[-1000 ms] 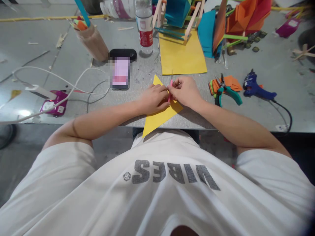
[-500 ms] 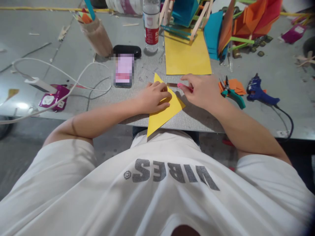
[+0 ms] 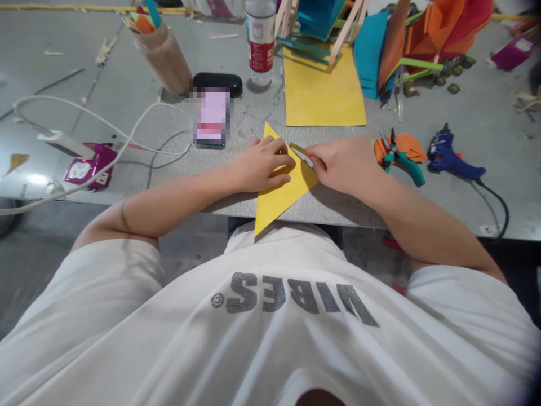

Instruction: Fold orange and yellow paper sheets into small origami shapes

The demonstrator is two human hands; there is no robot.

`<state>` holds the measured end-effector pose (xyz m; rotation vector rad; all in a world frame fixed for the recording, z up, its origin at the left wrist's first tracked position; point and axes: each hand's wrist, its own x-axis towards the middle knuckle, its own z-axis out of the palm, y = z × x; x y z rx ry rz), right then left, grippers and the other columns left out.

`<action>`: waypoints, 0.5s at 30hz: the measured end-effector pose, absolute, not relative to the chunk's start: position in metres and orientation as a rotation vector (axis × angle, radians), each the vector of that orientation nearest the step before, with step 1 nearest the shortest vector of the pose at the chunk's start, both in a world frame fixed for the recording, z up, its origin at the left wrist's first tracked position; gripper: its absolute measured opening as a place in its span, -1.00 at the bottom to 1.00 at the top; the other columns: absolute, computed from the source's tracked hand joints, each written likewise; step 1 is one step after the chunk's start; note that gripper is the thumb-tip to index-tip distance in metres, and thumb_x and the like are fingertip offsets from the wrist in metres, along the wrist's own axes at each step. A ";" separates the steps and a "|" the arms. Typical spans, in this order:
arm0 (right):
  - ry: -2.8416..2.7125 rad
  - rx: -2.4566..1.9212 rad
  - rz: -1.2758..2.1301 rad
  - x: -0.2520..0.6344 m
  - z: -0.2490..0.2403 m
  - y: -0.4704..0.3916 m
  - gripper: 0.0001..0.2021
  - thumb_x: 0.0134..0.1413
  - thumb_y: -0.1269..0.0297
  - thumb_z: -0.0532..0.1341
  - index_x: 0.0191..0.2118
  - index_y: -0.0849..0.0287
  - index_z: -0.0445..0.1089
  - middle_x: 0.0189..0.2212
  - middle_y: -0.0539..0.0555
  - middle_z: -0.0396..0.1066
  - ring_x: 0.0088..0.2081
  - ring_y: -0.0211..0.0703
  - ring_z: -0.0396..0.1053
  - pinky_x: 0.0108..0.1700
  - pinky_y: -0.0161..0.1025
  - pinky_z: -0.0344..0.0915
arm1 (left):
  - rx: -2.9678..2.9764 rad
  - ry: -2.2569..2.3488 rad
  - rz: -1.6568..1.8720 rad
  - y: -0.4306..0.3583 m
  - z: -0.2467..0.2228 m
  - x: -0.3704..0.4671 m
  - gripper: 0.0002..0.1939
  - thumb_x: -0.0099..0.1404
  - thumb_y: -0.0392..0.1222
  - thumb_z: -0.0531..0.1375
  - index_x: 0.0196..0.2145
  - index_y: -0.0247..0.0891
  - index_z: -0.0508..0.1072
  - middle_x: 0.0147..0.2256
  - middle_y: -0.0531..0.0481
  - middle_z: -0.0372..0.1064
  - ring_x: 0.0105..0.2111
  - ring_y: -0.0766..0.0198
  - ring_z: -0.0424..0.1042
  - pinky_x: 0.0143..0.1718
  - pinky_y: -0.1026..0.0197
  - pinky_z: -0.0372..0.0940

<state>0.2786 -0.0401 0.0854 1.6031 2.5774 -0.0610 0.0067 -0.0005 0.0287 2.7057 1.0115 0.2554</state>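
A yellow folded sheet of paper (image 3: 281,194), roughly triangular, lies at the table's front edge, with its lower point sticking out past it. My left hand (image 3: 266,163) rests on this paper, fingers apart and slightly bent, pressing it down. On the right side, my right hand (image 3: 344,166) is closed around a utility knife (image 3: 298,149), whose handle showed pink a moment ago. Its blade lies along the paper's upper right edge; most of the handle is hidden in my fingers. Whether the blade has entered the fold I cannot tell.
Pliers (image 3: 401,160) lie on orange paper to the right, beside a blue glue gun (image 3: 454,155). A yellow sheet (image 3: 323,93), a water bottle (image 3: 260,48) and paper-and-stick pieces (image 3: 372,56) stand behind. Left are a phone (image 3: 212,115), a white cable (image 3: 139,132) and a purple power adapter (image 3: 91,166).
My right hand has lowered and turned the knife, bringing its blade from beside the paper onto the upper right edge. My left hand stays on the paper. The view has shifted slightly.
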 end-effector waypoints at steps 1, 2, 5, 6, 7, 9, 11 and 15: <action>2.544 1.621 -0.033 0.276 0.087 -0.041 -0.39 0.74 0.18 -0.10 0.32 0.09 0.73 0.10 0.37 0.81 0.06 0.37 0.66 0.00 0.07 0.20 | 2.705 1.010 0.254 0.000 0.028 0.006 -0.59 0.70 0.05 0.29 0.31 -0.07 0.78 0.36 -0.31 0.59 0.38 -0.32 0.52 0.42 -0.36 0.35; 2.517 1.634 -0.005 0.274 0.089 -0.043 -0.40 0.73 0.17 -0.08 0.29 0.09 0.74 0.09 0.35 0.82 0.03 0.35 0.66 -0.03 0.07 0.17 | 2.706 1.008 0.254 0.000 0.028 0.006 -0.59 0.70 0.06 0.28 0.31 -0.07 0.78 0.37 -0.31 0.58 0.39 -0.32 0.52 0.43 -0.36 0.35; 2.485 1.624 0.026 0.270 0.094 -0.048 -0.41 0.73 0.20 -0.07 0.28 0.12 0.74 0.08 0.33 0.83 -0.03 0.29 0.64 -0.09 0.06 0.07 | 2.721 1.009 0.263 0.000 0.026 0.006 -0.55 0.70 0.08 0.28 0.36 -0.07 0.75 0.44 -0.32 0.55 0.46 -0.35 0.46 0.49 -0.38 0.34; 2.484 1.615 0.022 0.269 0.095 -0.049 -0.41 0.73 0.20 -0.07 0.28 0.13 0.74 0.09 0.33 0.84 -0.04 0.27 0.62 -0.11 0.07 0.04 | 2.729 1.014 0.262 0.000 0.026 0.005 -0.54 0.70 0.09 0.28 0.38 -0.08 0.73 0.46 -0.33 0.54 0.49 -0.36 0.44 0.50 -0.40 0.34; 2.485 1.608 0.011 0.269 0.096 -0.050 -0.41 0.73 0.21 -0.07 0.28 0.14 0.74 0.09 0.34 0.83 -0.05 0.26 0.60 -0.11 0.07 0.02 | 2.738 1.023 0.258 0.000 0.026 0.005 -0.52 0.70 0.09 0.27 0.39 -0.09 0.72 0.48 -0.35 0.53 0.50 -0.39 0.43 0.51 -0.42 0.33; 2.491 1.609 -0.020 0.271 0.097 -0.051 -0.41 0.74 0.21 -0.08 0.29 0.13 0.74 0.08 0.35 0.82 -0.05 0.24 0.56 -0.10 0.06 0.02 | 2.751 1.041 0.238 -0.001 0.026 0.005 -0.49 0.70 0.10 0.26 0.42 -0.09 0.70 0.50 -0.37 0.52 0.49 -0.41 0.43 0.50 -0.46 0.34; 2.501 1.614 -0.054 0.273 0.097 -0.051 -0.41 0.74 0.21 -0.07 0.29 0.10 0.75 0.07 0.37 0.81 -0.05 0.26 0.54 -0.07 0.06 0.03 | 2.759 1.058 0.224 -0.002 0.026 0.005 -0.48 0.70 0.11 0.25 0.44 -0.10 0.69 0.50 -0.37 0.52 0.48 -0.42 0.44 0.49 -0.48 0.34; 2.498 1.601 -0.088 0.276 0.099 -0.048 -0.45 0.71 0.17 -0.02 0.26 0.06 0.75 0.04 0.36 0.81 -0.03 0.31 0.54 -0.06 0.05 0.07 | 2.773 1.068 0.215 -0.003 0.027 0.005 -0.49 0.70 0.11 0.24 0.43 -0.07 0.68 0.48 -0.35 0.52 0.46 -0.41 0.45 0.46 -0.46 0.36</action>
